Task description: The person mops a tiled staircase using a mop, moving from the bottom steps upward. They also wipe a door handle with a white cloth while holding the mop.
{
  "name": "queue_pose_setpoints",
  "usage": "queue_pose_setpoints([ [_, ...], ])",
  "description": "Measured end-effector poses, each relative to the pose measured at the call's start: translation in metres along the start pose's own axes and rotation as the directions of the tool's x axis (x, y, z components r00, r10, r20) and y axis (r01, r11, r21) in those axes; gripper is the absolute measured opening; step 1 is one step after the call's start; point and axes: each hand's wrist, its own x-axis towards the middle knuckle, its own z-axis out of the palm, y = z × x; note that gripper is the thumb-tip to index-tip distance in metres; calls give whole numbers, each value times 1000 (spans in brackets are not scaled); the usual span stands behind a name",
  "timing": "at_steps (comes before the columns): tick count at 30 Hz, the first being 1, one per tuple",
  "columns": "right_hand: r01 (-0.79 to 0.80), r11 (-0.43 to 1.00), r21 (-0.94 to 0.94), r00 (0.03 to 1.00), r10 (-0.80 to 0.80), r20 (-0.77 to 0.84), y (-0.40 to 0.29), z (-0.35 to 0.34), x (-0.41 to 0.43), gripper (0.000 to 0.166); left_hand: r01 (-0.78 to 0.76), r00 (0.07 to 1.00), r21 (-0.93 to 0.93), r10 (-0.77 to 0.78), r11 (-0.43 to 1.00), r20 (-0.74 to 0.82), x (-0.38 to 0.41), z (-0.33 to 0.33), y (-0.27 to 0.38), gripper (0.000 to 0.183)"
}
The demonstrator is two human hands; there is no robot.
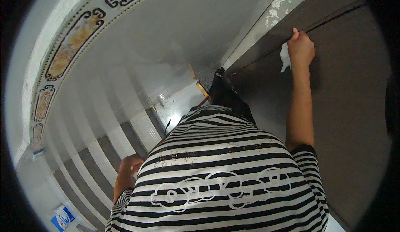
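Note:
My right hand (pixel 301 49) is closed in a fist around a white cloth or tissue (pixel 285 57), part of which hangs out at its left. It is held against or just over a dark brown panel (pixel 343 75), by a thin black line that crosses the panel. At the lower left, my left hand (pixel 134 162) is bent in beside the striped shirt (pixel 218 144); its fingers are partly hidden by the shirt, so what it holds cannot be made out.
A pale post with peeling paint (pixel 275 10) borders the panel. Glossy wall tiles with a patterned border (pixel 75 41) curve along the left. Stairs (pixel 125 138) lie at the lower left, near a blue and white packet (pixel 62 218). A yellow-edged object (pixel 202 89) is by my feet.

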Motion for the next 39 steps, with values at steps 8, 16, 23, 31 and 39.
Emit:
queue_pose_setpoints([
  [8,61,997,45,997,-59,-41,3,2,3,35,141,986,324,-163,935,40,40,-24,-47,28],
  [16,98,995,13,986,-95,-140,5,9,1,35,196,972,534,-236,822,7,79,-36,-51,26],
  [23,66,998,23,989,-63,-132,2,9,-1,33,193,974,537,-228,821,-1,75,-34,-54,25],
  [31,50,999,0,992,-50,-113,4,11,-1,33,225,963,533,-269,815,4,75,-33,-51,23],
  [39,37,999,-7,995,-37,-92,0,9,-1,34,254,956,585,-290,770,-33,89,-30,-38,21],
])
